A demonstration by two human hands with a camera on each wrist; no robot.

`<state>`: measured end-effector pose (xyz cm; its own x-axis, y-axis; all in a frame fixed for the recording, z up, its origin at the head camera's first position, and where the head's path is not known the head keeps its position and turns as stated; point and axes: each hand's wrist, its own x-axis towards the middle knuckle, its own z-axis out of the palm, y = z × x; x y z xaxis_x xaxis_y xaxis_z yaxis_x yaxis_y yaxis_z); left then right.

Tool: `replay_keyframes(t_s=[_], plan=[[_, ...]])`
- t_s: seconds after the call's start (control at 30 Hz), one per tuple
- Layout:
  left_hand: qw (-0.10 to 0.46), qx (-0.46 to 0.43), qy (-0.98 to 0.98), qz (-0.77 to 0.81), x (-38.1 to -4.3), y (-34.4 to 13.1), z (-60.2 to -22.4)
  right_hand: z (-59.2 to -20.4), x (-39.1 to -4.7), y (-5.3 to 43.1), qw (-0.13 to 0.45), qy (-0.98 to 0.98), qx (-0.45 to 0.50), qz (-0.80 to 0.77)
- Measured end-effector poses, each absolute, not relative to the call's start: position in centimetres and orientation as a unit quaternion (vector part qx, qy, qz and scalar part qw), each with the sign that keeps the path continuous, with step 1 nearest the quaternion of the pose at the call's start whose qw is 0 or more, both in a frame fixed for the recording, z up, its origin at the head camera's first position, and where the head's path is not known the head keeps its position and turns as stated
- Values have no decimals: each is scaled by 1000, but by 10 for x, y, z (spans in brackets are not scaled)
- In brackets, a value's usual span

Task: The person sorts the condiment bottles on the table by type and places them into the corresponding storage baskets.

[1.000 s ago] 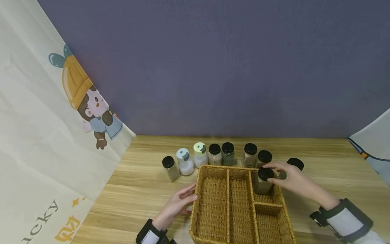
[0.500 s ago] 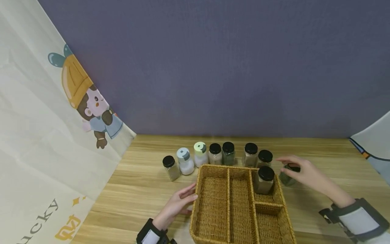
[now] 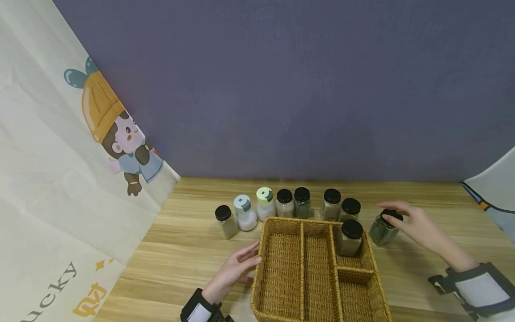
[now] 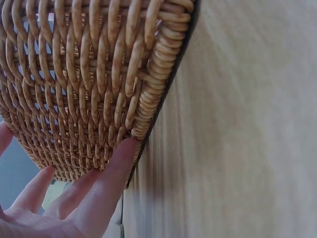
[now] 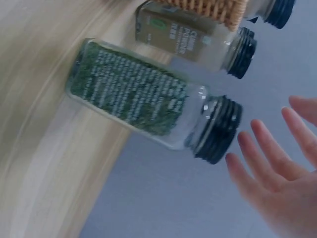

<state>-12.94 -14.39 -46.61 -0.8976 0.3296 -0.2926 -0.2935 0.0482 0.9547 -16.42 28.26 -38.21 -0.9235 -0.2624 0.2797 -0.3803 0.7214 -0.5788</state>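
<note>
A woven basket (image 3: 301, 268) with several compartments sits on the table. Against its left wall my left hand (image 3: 233, 270) rests with extended fingers; in the left wrist view the fingertips (image 4: 124, 148) touch the weave near the bottom edge. My right hand (image 3: 418, 226) is spread at the black lid of a glass jar of green dried herbs (image 5: 131, 91), right of the basket. In the right wrist view its fingers look apart from the lid. A black-lidded spice jar (image 3: 349, 243) stands upright in the basket's back right compartment.
Behind the basket stand several black-lidded jars (image 3: 331, 205), a white-capped shaker (image 3: 245, 213) and a green-capped shaker (image 3: 265, 205). Another black-lidded jar (image 3: 226, 222) stands farther left. A dark panel (image 3: 306, 89) rises behind the wooden table (image 3: 169, 259).
My right hand has let go of the spice jar in the back right compartment and moved right to the green herb jar. My left hand has stayed at the basket's wall.
</note>
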Motion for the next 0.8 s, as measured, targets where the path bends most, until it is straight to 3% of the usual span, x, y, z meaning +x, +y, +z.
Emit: replay_keyframes(t_s=[0.23, 0.8], plan=[[226, 14, 688, 689, -130, -144, -466, -392, -169, 290, 126, -927, 160, 316], [225, 15, 688, 689, -130, -145, -466, -412, -173, 296, 139, -933, 159, 293]])
